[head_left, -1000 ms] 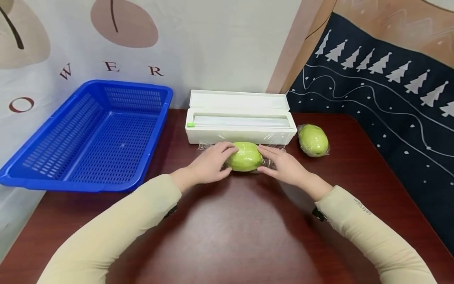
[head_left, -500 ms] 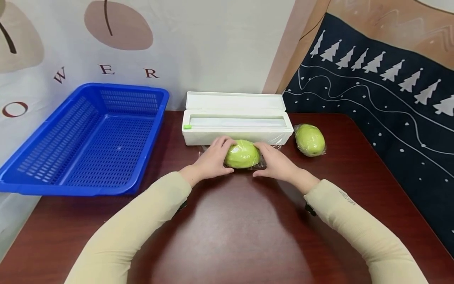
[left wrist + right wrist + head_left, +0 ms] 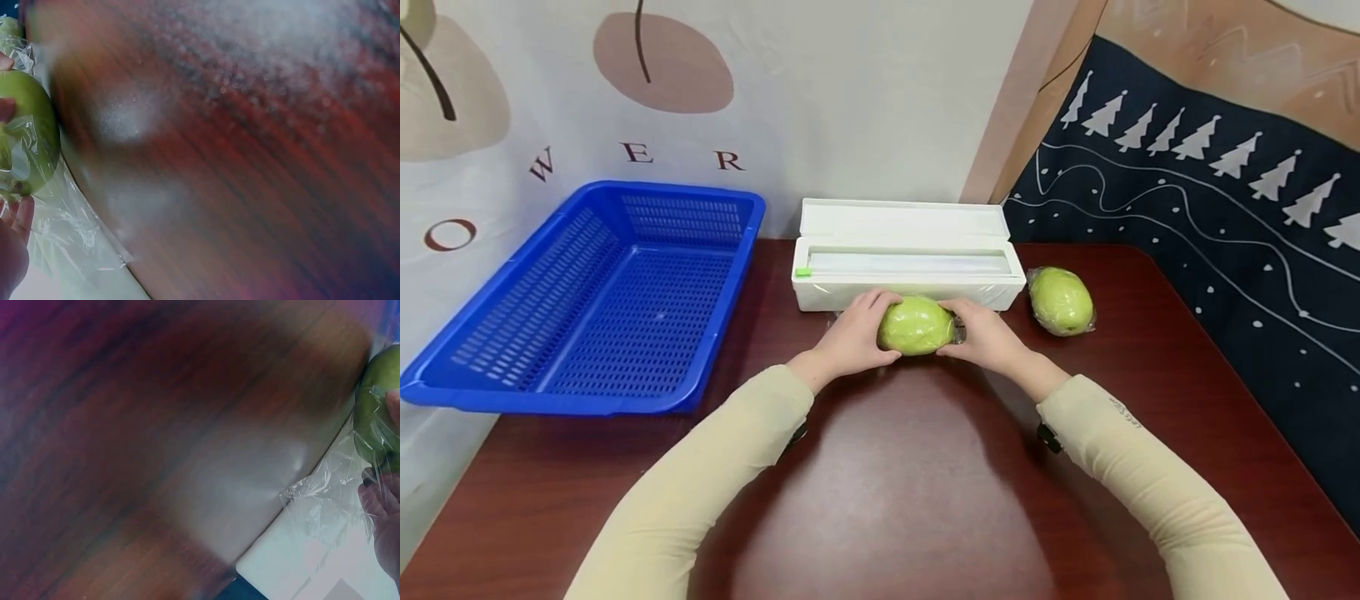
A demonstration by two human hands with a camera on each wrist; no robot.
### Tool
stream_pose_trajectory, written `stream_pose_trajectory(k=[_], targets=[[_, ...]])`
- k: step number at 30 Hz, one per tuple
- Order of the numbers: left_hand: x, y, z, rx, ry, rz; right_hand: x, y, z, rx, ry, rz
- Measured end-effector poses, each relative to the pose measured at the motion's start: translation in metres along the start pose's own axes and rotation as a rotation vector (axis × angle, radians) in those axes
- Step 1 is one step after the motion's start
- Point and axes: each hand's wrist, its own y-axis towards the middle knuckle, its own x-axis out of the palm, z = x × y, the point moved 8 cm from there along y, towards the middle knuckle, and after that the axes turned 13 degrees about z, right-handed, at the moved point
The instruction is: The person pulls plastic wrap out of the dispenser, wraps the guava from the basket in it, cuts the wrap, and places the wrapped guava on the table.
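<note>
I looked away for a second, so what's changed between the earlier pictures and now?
The left grip and right grip have curled closer around the ends of the green fruit, which has shifted slightly toward the white box. The white box, blue basket and other wrapped fruit stayed put.

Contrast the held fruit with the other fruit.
The held fruit is gripped by the left hand and right hand; the other fruit is untouched. The held fruit is in front of the box; the other fruit lies right of it. Both are green, with clear film.
</note>
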Motion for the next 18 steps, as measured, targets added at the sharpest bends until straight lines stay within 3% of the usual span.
stream_pose_trajectory(k=[8,18], targets=[[-0.003,0.001,-0.006,-0.032,-0.075,-0.004,0.006,0.002,0.008,0.05,0.101,-0.041],[-0.001,0.007,-0.013,-0.142,-0.118,-0.09,0.005,0.002,0.016,0.128,0.213,-0.066]])
